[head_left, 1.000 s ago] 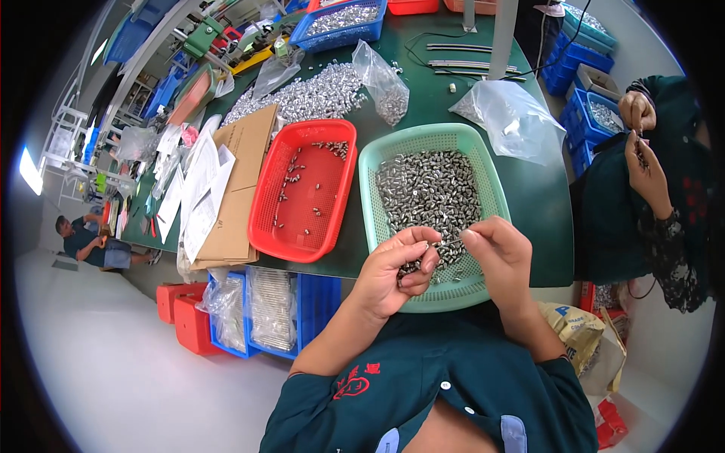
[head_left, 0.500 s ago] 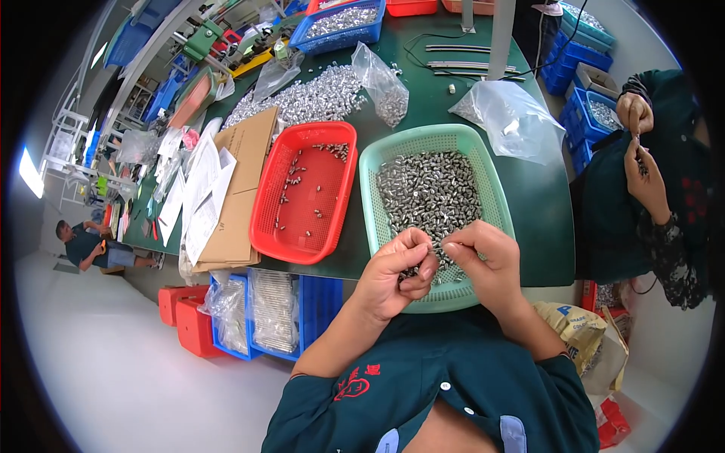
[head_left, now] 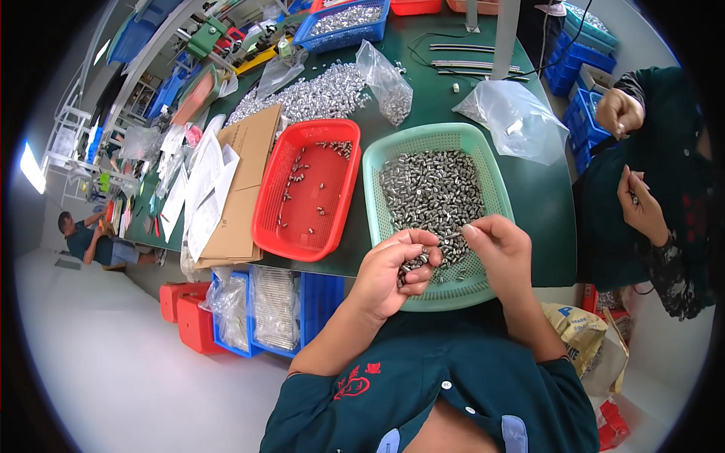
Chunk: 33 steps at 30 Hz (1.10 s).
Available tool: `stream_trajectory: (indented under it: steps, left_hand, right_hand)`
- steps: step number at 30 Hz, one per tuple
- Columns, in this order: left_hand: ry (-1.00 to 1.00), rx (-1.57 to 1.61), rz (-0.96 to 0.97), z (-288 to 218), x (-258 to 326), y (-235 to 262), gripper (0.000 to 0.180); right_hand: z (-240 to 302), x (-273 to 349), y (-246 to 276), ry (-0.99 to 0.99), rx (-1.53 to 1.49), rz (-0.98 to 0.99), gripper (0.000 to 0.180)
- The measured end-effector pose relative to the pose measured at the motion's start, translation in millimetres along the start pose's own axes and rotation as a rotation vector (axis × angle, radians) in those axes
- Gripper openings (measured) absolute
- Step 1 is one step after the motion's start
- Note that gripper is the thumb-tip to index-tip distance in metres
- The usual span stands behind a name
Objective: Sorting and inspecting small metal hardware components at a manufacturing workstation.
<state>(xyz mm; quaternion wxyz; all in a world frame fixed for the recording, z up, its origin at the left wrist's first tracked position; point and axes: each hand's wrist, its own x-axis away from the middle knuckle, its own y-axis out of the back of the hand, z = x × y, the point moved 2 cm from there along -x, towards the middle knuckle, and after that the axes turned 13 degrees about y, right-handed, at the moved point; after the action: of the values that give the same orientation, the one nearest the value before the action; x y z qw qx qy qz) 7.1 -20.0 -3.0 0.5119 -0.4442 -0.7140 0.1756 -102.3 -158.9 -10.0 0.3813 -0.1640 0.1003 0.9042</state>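
Left grip [head_left: 387,273] holds small metal parts [head_left: 412,264] over the green basket [head_left: 497,198].

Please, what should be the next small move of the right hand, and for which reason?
Probably bring the right hand across to the small metal parts in the left hand: the left hand curls around several, while the right hand is close by but apart, above the green basket. I cannot tell whether it already pinches one.
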Motion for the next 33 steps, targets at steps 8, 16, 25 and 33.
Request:
stream_trajectory:
  steps: [8, 16, 25, 33]
  left_hand:
    - [0.023, 0.053, 0.128, 1.4, -1.6, 2.4, 0.018]
    - [-0.002, 0.047, 0.251, 5.0, -3.8, 0.2, 0.025]
    - [-0.01, -0.037, 0.181, 4.2, -2.8, -3.9, 0.028]
    - [-0.01, -0.031, 0.233, 2.8, -2.8, -6.2, 0.027]
  right_hand:
    - [17.2, 3.7, -1.9, 0.163, 0.03, 0.031, 0.009]
    - [6.8, 9.3, -12.4, -0.022, -0.19, 0.086, 0.009]
    - [29.6, 7.0, -9.1, 0.309, 0.091, 0.151, 0.005]
    - [27.8, 4.7, -4.5, 0.242, 0.06, 0.13, 0.006]
